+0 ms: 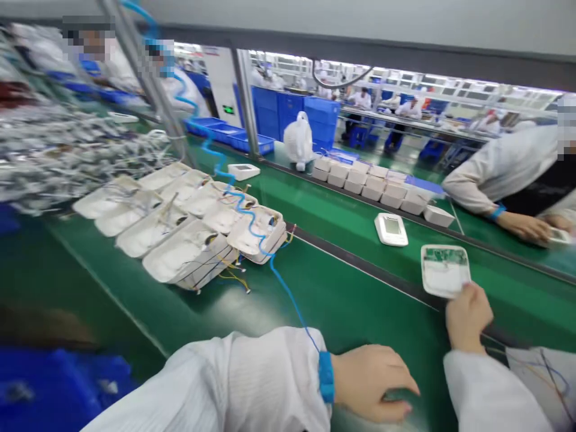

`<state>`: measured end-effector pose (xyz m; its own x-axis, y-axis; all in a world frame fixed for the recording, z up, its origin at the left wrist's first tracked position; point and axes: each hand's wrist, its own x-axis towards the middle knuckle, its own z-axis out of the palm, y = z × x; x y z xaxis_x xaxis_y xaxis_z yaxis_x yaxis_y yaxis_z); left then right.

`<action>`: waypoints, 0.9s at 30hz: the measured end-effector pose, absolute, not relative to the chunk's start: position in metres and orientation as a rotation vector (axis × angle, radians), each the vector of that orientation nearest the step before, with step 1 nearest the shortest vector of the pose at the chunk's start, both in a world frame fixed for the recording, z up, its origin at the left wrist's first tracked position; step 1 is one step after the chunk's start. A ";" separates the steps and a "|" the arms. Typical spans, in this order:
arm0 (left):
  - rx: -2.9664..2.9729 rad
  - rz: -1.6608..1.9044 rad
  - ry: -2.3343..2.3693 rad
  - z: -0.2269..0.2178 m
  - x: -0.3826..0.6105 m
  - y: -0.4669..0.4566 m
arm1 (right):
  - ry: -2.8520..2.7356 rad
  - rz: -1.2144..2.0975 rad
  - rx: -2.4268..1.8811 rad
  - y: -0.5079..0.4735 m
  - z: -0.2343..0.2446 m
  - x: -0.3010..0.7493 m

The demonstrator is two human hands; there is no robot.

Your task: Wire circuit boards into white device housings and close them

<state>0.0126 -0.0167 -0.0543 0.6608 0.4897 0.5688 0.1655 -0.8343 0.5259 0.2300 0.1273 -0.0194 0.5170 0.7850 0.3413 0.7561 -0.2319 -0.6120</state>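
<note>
My right hand point(470, 312) pinches the near corner of a white plastic housing point(445, 279), which is tilted up above the dark rail of the green belt. A green circuit board point(445, 255) shows along the far side of the housing. My left hand point(375, 383) hovers over or rests on the green bench top, its thumb and fingers apart with nothing between them. Around its wrist sits a blue strap point(326, 377) joined to a coiled blue cord point(288, 288). Beyond the hands, a white device with a grey screen point(391, 229) lies on the belt.
Stacked white shells with loose wires point(184, 252) fill the left of the bench. A row of white housings point(373, 183) lines the belt's far side. A co-worker's hand point(524, 227) is at the right. Metal posts point(245, 102) rise at the back; a blue bin point(58, 384) stands lower left.
</note>
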 end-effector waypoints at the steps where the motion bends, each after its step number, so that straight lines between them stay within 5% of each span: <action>1: 2.467 1.040 0.560 -0.053 0.009 -0.014 | -1.241 0.097 -1.912 0.113 -0.027 0.220; 8: 2.448 1.387 1.301 -0.013 -0.054 0.003 | -1.184 0.957 -1.445 0.031 -0.053 0.172; 15: 2.260 1.684 2.051 0.025 -0.199 -0.042 | -1.070 1.131 -1.402 0.012 -0.050 0.188; 18: 1.978 1.150 2.698 0.037 -0.263 -0.064 | -1.125 1.167 -1.488 0.012 -0.053 0.192; 20: 1.952 0.932 2.693 0.041 -0.292 -0.072 | -1.168 1.166 -1.551 0.013 -0.055 0.194; 27: 1.878 0.856 2.687 0.047 -0.320 -0.083 | -1.158 1.174 -1.522 0.015 -0.060 0.198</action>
<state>-0.3195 -0.0825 0.0470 -0.3646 0.8039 0.4699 0.9276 0.2692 0.2592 0.1982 0.0147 -0.0596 0.1230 0.9772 -0.1729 0.1593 -0.1914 -0.9685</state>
